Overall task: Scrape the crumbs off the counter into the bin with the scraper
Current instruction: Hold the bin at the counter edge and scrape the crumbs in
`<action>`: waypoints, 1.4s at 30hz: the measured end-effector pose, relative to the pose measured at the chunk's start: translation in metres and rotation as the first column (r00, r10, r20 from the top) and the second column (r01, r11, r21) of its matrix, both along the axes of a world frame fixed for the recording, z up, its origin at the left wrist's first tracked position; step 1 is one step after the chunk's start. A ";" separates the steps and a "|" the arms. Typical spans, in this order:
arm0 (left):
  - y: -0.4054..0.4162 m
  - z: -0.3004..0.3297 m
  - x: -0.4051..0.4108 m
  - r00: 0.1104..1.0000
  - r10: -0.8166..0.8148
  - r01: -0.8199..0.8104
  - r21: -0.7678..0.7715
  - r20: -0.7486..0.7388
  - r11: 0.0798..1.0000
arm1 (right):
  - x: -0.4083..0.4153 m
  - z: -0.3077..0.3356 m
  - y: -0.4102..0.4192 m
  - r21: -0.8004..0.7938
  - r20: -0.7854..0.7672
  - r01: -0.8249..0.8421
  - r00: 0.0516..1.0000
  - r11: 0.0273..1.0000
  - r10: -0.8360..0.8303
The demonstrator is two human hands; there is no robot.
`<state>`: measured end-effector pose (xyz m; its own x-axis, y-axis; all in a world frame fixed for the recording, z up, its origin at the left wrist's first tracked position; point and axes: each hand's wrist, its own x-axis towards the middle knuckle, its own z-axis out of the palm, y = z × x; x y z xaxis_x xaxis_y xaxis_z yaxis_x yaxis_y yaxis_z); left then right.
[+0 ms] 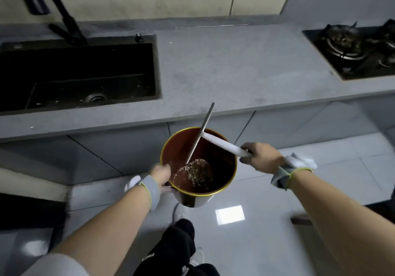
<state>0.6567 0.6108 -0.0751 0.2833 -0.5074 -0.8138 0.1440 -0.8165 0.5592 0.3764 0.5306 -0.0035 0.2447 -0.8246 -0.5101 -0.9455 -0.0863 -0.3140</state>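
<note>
1 bin (224, 181), crumbs (197, 172) inside, gripped by your left hand (160, 174) at 9 o'clock; right hand (261, 157) grasps 1 scraper (222, 144).

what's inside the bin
A heap of crumbs lies on the bottom of the bin, and the scraper blade dips in above it. The near wall hides part of the bottom.

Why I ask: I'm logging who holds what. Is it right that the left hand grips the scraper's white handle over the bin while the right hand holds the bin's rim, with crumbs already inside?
Not quite: the hands are swapped. In the head view the right hand grips the scraper by its white handle, and the left hand holds the rim of the bin. The crumbs are indeed already inside.
</note>
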 end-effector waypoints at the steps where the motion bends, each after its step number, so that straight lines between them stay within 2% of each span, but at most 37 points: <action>1: -0.010 -0.001 -0.006 0.999 -0.044 0.044 0.000 0.010 0.999 | -0.008 0.001 -0.013 -0.010 -0.049 -0.021 0.999 1.000 0.021; 8: -0.078 -0.010 -0.052 0.971 -0.234 0.233 0.024 0.055 0.972 | -0.063 -0.003 -0.087 -0.020 -0.044 0.030 0.999 0.999 -0.031; 15: -0.099 -0.011 -0.088 0.975 -0.191 0.189 0.035 0.113 0.981 | -0.098 -0.011 -0.128 0.045 -0.013 -0.044 0.999 0.998 0.044; 18: -0.100 -0.015 -0.112 0.982 -0.098 0.094 0.029 0.159 0.995 | -0.122 -0.016 -0.152 0.060 0.021 -0.110 0.994 0.992 0.109; 20: -0.097 -0.019 -0.142 0.987 0.027 -0.029 0.010 0.161 1.000 | -0.145 -0.024 -0.169 0.077 0.029 -0.191 0.981 0.979 0.190; 22: -0.088 -0.024 -0.168 0.978 0.140 -0.142 0.001 0.154 0.990 | -0.162 -0.031 -0.182 0.079 0.056 -0.206 0.978 0.975 0.202; 24: -0.078 -0.033 -0.210 0.943 0.297 -0.296 -0.035 0.150 0.955 | -0.186 -0.036 -0.198 0.054 0.084 -0.246 0.967 0.968 0.242; 27: -0.067 -0.032 -0.261 0.875 0.465 -0.459 -0.075 0.136 0.885 | -0.214 -0.041 -0.210 0.067 0.114 -0.272 0.958 0.960 0.264; 29: -0.064 -0.028 -0.276 0.833 0.537 -0.530 -0.090 0.133 0.843 | -0.222 -0.044 -0.209 0.062 0.191 -0.249 0.953 0.967 0.233; 37: -0.070 -0.054 -0.320 0.737 0.649 -0.655 -0.033 0.189 0.755 | -0.210 -0.051 -0.223 0.164 0.557 -0.316 0.812 0.935 0.177; 39: -0.066 -0.073 -0.325 0.711 0.675 -0.688 -0.004 0.198 0.726 | -0.198 -0.062 -0.220 0.243 0.640 -0.367 0.756 0.898 0.136; 42: -0.055 -0.112 -0.332 0.658 0.733 -0.746 0.019 0.172 0.666 | -0.178 -0.093 -0.215 0.392 0.718 -0.523 0.688 0.757 0.103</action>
<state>0.3247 0.5555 -0.1867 0.6471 -0.0152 -0.7623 0.6476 -0.5167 0.5600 0.1988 0.3159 -0.0962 0.8561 -0.2701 -0.4406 -0.4474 0.0394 -0.8935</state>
